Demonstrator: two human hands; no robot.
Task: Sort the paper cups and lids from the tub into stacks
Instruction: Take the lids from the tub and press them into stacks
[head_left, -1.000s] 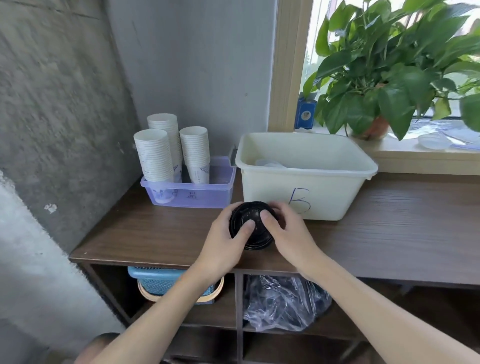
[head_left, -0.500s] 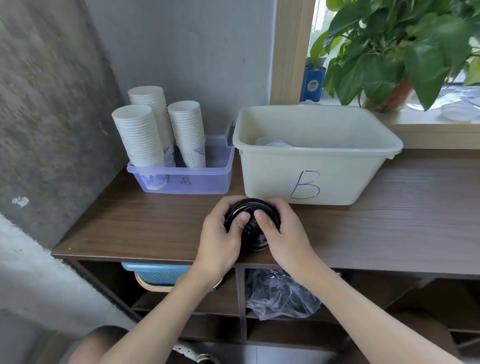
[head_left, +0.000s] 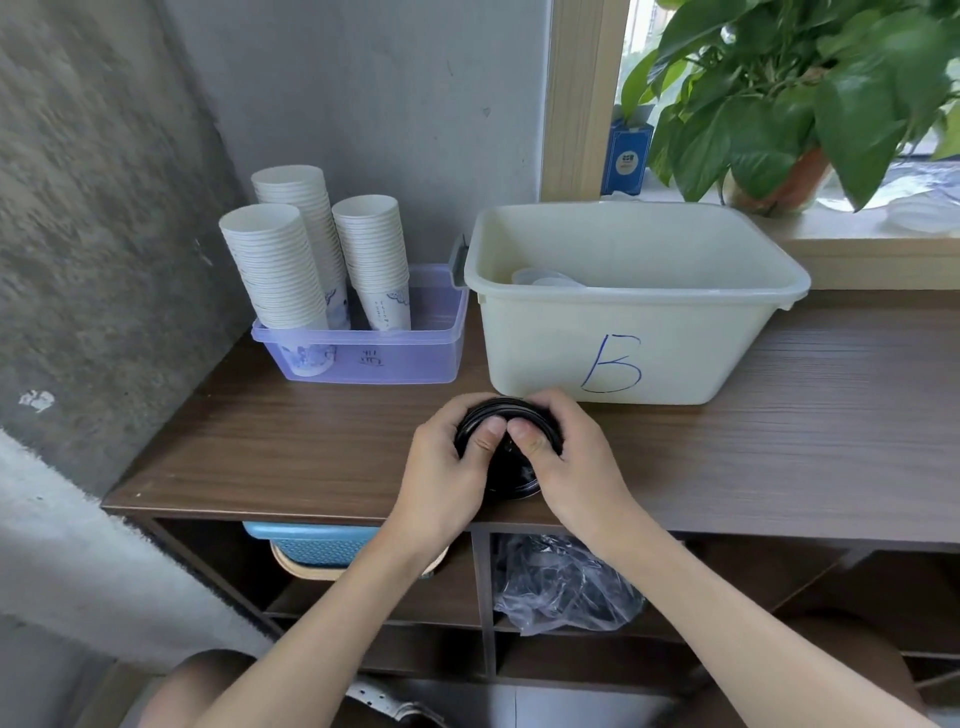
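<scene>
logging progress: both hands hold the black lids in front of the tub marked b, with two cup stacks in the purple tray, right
Not two: the head view shows three cup stacks in the purple tray. The left hand and right hand hold the black lids in front of the tub.

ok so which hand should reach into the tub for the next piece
Right hand, probably: it sits nearest the tub wall, below the pale pieces inside, while the left hand can steady the black lids.

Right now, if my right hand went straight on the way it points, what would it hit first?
Your right hand grips the black lids, so those come first. Pushing on leftward and away, it would probably meet your left hand next, though depth is unclear.
</scene>
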